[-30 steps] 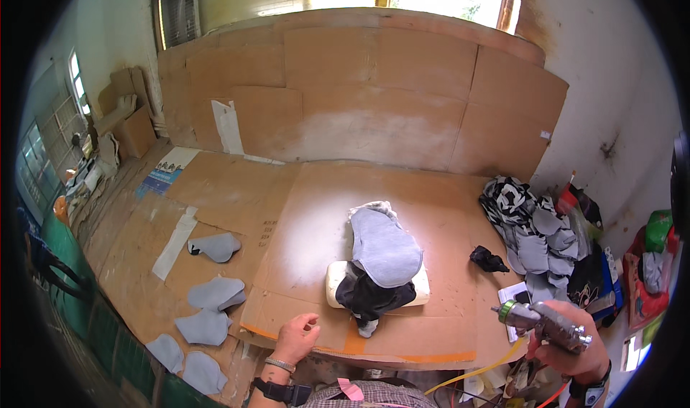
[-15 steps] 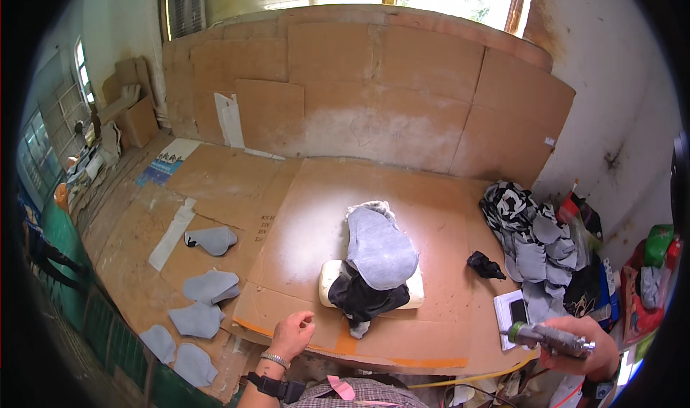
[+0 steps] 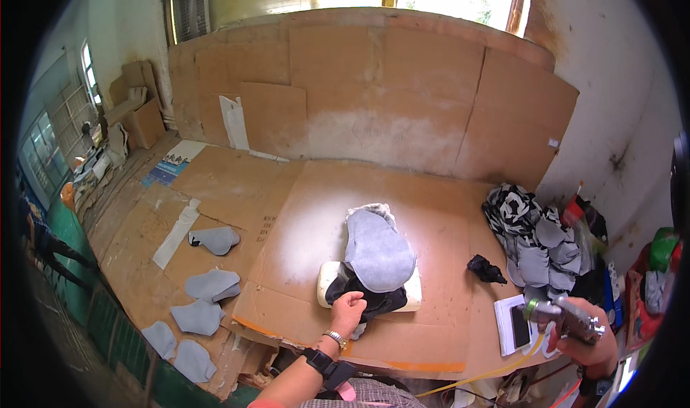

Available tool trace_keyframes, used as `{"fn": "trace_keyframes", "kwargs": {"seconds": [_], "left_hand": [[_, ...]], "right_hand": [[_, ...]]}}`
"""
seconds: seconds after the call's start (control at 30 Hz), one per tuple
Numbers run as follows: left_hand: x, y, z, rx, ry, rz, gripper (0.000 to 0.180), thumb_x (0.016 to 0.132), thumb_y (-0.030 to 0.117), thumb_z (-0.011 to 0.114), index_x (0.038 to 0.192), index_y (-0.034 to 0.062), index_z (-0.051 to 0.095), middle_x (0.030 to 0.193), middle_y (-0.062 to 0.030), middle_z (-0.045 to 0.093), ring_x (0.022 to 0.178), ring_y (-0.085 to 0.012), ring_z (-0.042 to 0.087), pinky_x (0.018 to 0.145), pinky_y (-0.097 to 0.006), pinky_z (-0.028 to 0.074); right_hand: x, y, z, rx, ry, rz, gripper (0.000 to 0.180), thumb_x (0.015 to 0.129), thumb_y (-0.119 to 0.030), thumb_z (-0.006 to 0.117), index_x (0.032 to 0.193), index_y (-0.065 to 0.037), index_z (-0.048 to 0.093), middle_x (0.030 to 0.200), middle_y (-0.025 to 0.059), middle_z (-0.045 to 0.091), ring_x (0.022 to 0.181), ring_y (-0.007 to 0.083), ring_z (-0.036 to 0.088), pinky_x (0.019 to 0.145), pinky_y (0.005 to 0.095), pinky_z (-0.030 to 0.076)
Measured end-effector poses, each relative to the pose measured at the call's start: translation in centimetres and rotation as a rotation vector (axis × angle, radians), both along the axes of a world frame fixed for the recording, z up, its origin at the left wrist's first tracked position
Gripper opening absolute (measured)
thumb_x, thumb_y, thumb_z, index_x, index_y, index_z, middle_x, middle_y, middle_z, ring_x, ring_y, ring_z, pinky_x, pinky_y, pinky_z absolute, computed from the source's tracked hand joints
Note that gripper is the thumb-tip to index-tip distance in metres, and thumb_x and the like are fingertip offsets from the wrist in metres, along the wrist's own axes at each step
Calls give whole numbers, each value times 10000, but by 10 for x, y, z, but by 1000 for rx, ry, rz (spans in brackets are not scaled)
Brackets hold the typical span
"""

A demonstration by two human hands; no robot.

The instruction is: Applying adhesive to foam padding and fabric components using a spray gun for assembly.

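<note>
Pale-grey, round-ended panel of matte, felt-like material (image 3: 379,256), lying at the middle of your bench top of flattened brown cardboard (image 3: 440,329); twelve o'clock points away from you. Beneath its near end is crumpled black fabric (image 3: 384,304), draped across a cream, round-cornered block (image 3: 411,298). Expect the panel to be light and pliant, bending rather than cracking, its dry-looking face unlikely to slip but perhaps easily marked. The rim, at three or nine o'clock, should offer you the cleanest hold. In outline the panel narrows toward eleven o'clock and swells to a smooth curve at five; its tone is nearly even, and ragged whitish material (image 3: 374,209) shows past the narrow end. Your bare left hand (image 3: 348,312), at seven o'clock from the panel, has its fingers bent at the black fabric; whether they pinch it cannot be told. Your right hand (image 3: 596,345), at four o'clock, is wrapped round a silver metal spray gun with a green collar (image 3: 568,319).
</note>
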State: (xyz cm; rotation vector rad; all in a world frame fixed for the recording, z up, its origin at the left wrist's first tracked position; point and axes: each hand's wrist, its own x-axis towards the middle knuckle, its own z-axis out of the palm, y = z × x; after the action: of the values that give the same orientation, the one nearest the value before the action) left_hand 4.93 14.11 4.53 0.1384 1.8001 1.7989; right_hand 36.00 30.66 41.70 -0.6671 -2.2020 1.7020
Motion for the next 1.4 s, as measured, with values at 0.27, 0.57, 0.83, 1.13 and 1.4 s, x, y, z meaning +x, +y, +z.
{"fn": "trace_keyframes", "kwargs": {"seconds": [0.27,0.57,0.83,1.13,1.4], "left_hand": [[4,32,12,20,-93,112,127,854,96,633,918,-13,634,806,-41,649,671,-104,591,633,-237,494],[2,40,48,85,-43,170,127,848,86,623,768,-12,623,724,-39,641,636,-101,589,598,-232,483],[-40,-3,162,559,89,271,90,878,92,597,817,28,611,736,-30,634,637,-113,593,652,-256,502],[-35,-135,50,464,-69,670,104,907,165,581,907,61,578,832,-26,638,705,-152,609,717,-310,497],[-27,-182,-92,65,-769,588,188,868,118,408,1023,80,506,917,-69,617,806,-266,610,739,-424,446]], "right_hand": [[-15,-1,-13,-9,11,-50,516,756,-10,651,1242,44,486,925,142,619,748,169,616,676,299,508],[-9,-10,-24,-19,25,-5,515,765,-6,676,1244,37,493,928,89,611,768,152,605,704,293,501],[-13,-14,-61,-52,81,-31,604,759,-76,729,1288,24,456,907,108,626,782,172,623,722,307,511],[-22,-48,-94,-65,-49,70,560,786,-11,692,1297,-6,462,922,86,641,823,136,633,755,295,514],[-36,-126,-107,460,-23,346,547,800,-63,657,1308,4,465,1101,149,619,958,234,616,825,331,479]]}}
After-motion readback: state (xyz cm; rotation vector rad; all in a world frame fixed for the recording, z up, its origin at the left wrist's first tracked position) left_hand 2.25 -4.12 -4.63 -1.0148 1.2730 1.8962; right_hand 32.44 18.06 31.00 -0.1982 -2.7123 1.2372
